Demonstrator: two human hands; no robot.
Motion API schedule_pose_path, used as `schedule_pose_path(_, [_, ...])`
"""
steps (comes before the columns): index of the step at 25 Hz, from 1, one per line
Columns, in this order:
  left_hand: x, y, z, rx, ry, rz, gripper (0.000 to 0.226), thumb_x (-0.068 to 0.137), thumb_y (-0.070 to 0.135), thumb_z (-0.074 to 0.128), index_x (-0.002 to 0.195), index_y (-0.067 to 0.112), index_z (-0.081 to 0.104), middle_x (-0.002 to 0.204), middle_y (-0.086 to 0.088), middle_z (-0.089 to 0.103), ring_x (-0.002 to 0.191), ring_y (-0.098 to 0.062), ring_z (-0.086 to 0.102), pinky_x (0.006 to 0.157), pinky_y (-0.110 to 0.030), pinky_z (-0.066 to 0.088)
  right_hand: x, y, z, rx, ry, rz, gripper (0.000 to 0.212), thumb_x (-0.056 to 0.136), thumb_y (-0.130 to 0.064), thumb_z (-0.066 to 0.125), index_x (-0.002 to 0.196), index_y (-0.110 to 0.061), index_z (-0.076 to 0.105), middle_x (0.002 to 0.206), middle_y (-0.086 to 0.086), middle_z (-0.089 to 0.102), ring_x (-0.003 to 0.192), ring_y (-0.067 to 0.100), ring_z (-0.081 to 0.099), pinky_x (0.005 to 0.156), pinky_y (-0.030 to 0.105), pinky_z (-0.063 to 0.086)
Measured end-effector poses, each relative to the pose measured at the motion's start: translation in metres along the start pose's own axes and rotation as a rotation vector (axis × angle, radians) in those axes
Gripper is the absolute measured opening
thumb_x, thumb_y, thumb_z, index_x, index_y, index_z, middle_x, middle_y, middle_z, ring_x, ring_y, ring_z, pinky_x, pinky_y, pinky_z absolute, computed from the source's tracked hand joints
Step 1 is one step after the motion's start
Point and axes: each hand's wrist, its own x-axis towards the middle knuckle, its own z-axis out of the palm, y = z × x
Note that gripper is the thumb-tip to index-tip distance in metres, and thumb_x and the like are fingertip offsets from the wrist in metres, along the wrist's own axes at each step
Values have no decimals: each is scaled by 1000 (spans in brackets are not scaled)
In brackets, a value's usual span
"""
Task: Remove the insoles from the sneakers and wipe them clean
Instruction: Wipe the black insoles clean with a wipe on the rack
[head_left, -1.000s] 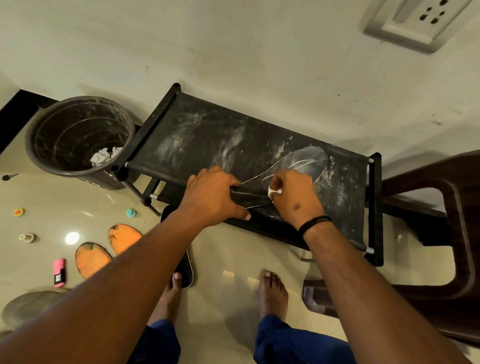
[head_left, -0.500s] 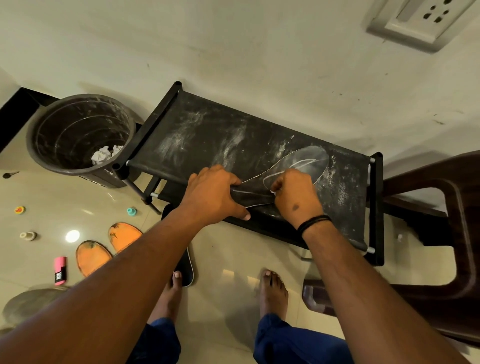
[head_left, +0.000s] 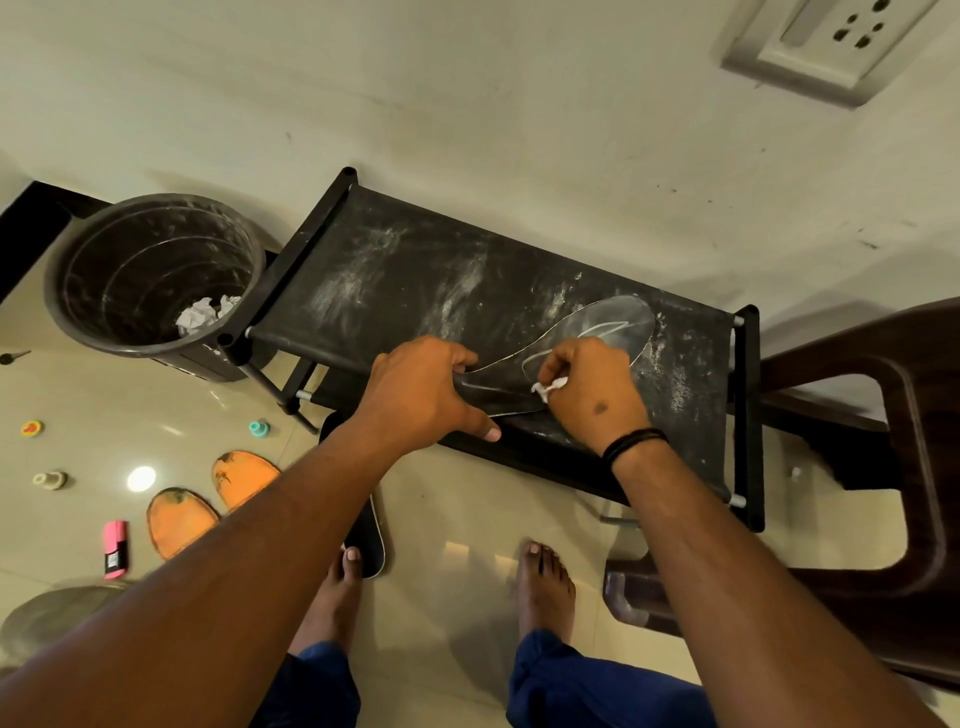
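Now I see a dark insole (head_left: 587, 338) lying flat on the dusty black bench (head_left: 415, 280), toe end toward the right. My left hand (head_left: 421, 395) presses on its heel end, fingers curled over the edge in a holding grip, thumb on the bench's near edge. My right hand (head_left: 592, 389) pinches a small white tissue wad (head_left: 548, 387) in a tight grip against the insole's middle. Left of the bench stands a dark bin (head_left: 156, 280) with crumpled white paper (head_left: 205, 314) inside. On the floor, two orange insoles (head_left: 213, 499) lie side by side, and another black insole (head_left: 366, 540) lies near my bare left foot (head_left: 332, 597)
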Motion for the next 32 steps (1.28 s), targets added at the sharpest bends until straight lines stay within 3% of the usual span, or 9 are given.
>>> schedule_pose_path(3, [1, 1, 0, -28, 4, 2, 82, 59, 50, 90, 131, 27, 60, 123, 5, 68, 119, -17, 60, 108, -50, 40, -8, -19, 10, 18, -86, -171, 19, 78, -6, 75, 72, -23, 68, 83, -1, 69, 81, 14, 63, 66, 19, 46])
schedule_pose_path(5, [1, 1, 1, -19, 9, 7, 79, 58, 50, 91, 128, 28, 62, 120, 5, 69, 117, -17, 61, 107, -50, 41, -5, -22, 18, 0, -49, -194, 23, 78, -6, 75, 71, -25, 65, 84, 0, 69, 83, 16, 62, 67, 20, 47])
schedule_pose_path(9, [0, 1, -1, -80, -8, -24, 88, 59, 45, 92, 137, 25, 56, 129, 5, 65, 120, -18, 59, 109, -51, 41, 5, -3, 8, -37, 61, 16, 24, 80, -6, 73, 69, -24, 63, 85, 1, 69, 78, 16, 65, 70, 21, 50])
schedule_pose_path(15, [0, 0, 0, -76, 1, -21, 91, 60, 44, 92, 140, 24, 54, 132, 3, 64, 122, -18, 58, 108, -50, 42, -3, -19, 17, 4, -30, -145, 18, 80, -10, 76, 71, -22, 67, 82, -2, 69, 79, 13, 63, 62, 14, 40])
schedule_pose_path(18, [1, 0, 0, -100, -5, -32, 89, 60, 41, 92, 139, 25, 55, 130, 4, 64, 121, -18, 59, 109, -50, 41, 4, -8, 11, -10, 86, 40, 21, 82, -8, 74, 72, -24, 65, 90, 5, 70, 80, 18, 67, 70, 22, 53])
schedule_pose_path(21, [0, 1, 0, -95, -13, -29, 87, 61, 40, 92, 138, 25, 56, 129, 5, 65, 120, -18, 59, 109, -50, 41, 2, -9, 3, -66, 8, 57, 11, 83, -10, 69, 74, -16, 68, 87, 8, 70, 78, 21, 67, 73, 29, 57])
schedule_pose_path(24, [1, 0, 1, -73, -8, -19, 86, 60, 42, 92, 137, 26, 56, 128, 5, 65, 120, -18, 59, 107, -50, 43, -8, -30, 12, 17, -68, -48, 21, 79, -6, 71, 68, -23, 66, 80, 2, 68, 75, 14, 63, 61, 17, 46])
schedule_pose_path(29, [2, -1, 1, -85, -8, -32, 88, 60, 41, 93, 138, 26, 55, 129, 5, 65, 119, -18, 59, 108, -50, 42, 1, -22, 10, 15, 69, 54, 27, 81, -9, 73, 65, -25, 60, 87, 3, 71, 84, 18, 68, 76, 26, 55])
schedule_pose_path(32, [1, 0, 0, -70, 1, -17, 84, 61, 40, 92, 136, 26, 57, 126, 6, 66, 118, -17, 59, 108, -50, 41, -2, -23, 3, 14, -13, 30, 19, 80, -6, 70, 67, -18, 67, 81, 3, 72, 81, 15, 68, 78, 28, 57])
